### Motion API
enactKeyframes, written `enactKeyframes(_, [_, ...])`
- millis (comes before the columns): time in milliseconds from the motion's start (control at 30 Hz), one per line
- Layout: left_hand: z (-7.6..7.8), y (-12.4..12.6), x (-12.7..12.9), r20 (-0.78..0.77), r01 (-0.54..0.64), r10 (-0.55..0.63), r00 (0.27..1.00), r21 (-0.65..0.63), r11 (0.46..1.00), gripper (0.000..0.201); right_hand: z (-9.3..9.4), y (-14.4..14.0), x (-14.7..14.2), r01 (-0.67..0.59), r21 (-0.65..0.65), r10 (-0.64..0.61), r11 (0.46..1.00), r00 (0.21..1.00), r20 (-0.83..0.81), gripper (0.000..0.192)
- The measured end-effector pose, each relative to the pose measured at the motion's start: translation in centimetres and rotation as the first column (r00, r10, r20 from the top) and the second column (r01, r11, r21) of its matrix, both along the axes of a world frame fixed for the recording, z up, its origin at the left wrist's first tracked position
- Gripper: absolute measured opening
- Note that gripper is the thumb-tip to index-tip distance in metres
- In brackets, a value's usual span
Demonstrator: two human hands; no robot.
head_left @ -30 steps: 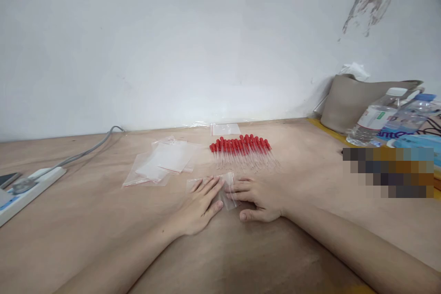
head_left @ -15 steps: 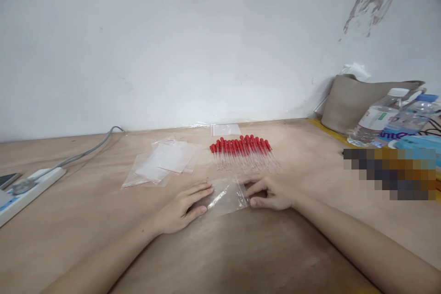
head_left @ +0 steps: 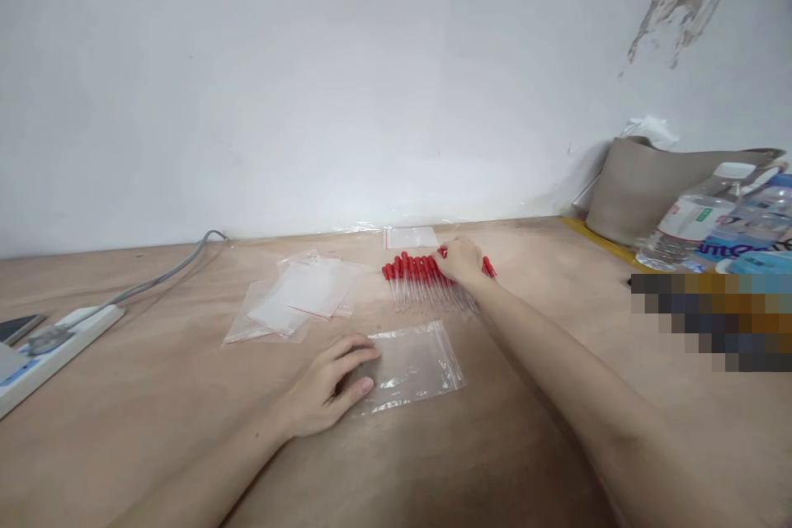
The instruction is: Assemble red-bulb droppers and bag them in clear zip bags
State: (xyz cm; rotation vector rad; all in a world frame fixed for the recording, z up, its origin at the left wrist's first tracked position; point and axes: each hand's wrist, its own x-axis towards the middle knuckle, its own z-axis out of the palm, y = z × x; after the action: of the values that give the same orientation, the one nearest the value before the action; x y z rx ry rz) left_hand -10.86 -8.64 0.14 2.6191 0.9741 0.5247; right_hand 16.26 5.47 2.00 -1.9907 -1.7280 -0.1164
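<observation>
The left hand (head_left: 327, 389) lies flat, fingers spread, pinning the near edge of a clear zip bag (head_left: 413, 365) on the wooden surface (head_left: 154, 396). The right hand (head_left: 459, 257) is curled over a row of red-capped droppers (head_left: 416, 274) farther back — whether it has pinched one I cannot tell. The bag looks thin, slick and floppy, best held at its mouth; the droppers look light, slender and brittle — take them by the soft red bulbs.

The wooden table (head_left: 154, 396) carries a row of red-capped droppers (head_left: 426, 276) near its far edge, clear bags (head_left: 297, 297) beside them, one clear bag (head_left: 412, 363) nearer, and a power strip (head_left: 43, 351) at its left edge.
</observation>
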Motion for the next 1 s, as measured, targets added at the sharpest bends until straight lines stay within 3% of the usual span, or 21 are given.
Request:
enactKeyframes(133, [-0.2, 0.0, -0.2, -0.018, 0.023, -0.023, 1.000, -0.020, 1.000, 0.041, 0.3, 0.5, 0.3, -0.018, 0.039, 0.027, 0.999, 0.967, -0.253, 0.019])
enactKeyframes(300, [-0.3, 0.2, -0.3, -0.047, 0.010, -0.012, 0.999, -0.045, 0.999, 0.045, 1.1, -1.2, 3.1, -0.049, 0.150, 0.112, 0.988, 0.886, -0.449, 0.023])
enactKeyframes(333, [-0.2, 0.2, -0.3, -0.047, 0.012, -0.014, 0.999, -0.042, 0.999, 0.044, 1.1, -2.0, 3.8, -0.045, 0.204, 0.148, 0.978, 0.836, -0.529, 0.023])
enactKeyframes(400, [-0.1, 0.3, -0.2, -0.044, 0.019, -0.021, 0.999, -0.033, 0.999, 0.044, 0.6, -4.1, 5.1, -0.026, 0.272, 0.222, 0.962, 0.656, -0.721, 0.020])
enactKeyframes(467, [-0.1, 0.3, -0.1, -0.045, 0.034, -0.035, 0.998, -0.026, 0.999, 0.046, -0.3, -6.5, 6.0, -0.028, 0.252, 0.237, 0.967, 0.449, -0.862, 0.017])
enactKeyframes(533, [-0.1, 0.4, 0.0, -0.056, 0.049, -0.050, 0.997, -0.022, 0.999, 0.047, -1.5, -8.7, 6.3, -0.041, 0.204, 0.207, 0.978, 0.294, -0.933, 0.019])
enactKeyframes(700, [0.0, 0.4, 0.2, -0.081, 0.050, -0.052, 0.995, -0.031, 0.998, 0.048, -3.7, -11.8, 4.9, -0.089, 0.101, 0.101, 0.991, 0.000, -0.995, 0.022])
enactKeyframes(767, [0.1, 0.4, 0.3, -0.082, 0.038, -0.042, 0.996, -0.043, 0.998, 0.048, -3.9, -12.5, 4.0, -0.162, 0.082, 0.070, 0.983, -0.078, -0.994, 0.024])
enactKeyframes(867, [0.1, 0.3, 0.4, -0.084, 0.011, -0.016, 0.996, -0.063, 0.998, 0.050, -3.9, -13.3, 3.0, -0.372, 0.094, 0.069, 0.923, -0.081, -0.994, 0.028])
enactKeyframes(933, [0.1, 0.3, 0.4, -0.092, 0.004, -0.010, 0.996, -0.072, 0.997, 0.051, -3.8, -13.6, 2.7, -0.516, 0.110, 0.147, 0.850, 0.031, -0.989, 0.029])
enactKeyframes(1000, [0.0, 0.4, 0.4, -0.099, 0.006, -0.014, 0.995, -0.077, 0.997, 0.052, -3.7, -13.8, 2.8, -0.594, 0.111, 0.295, 0.797, 0.222, -0.929, 0.027])
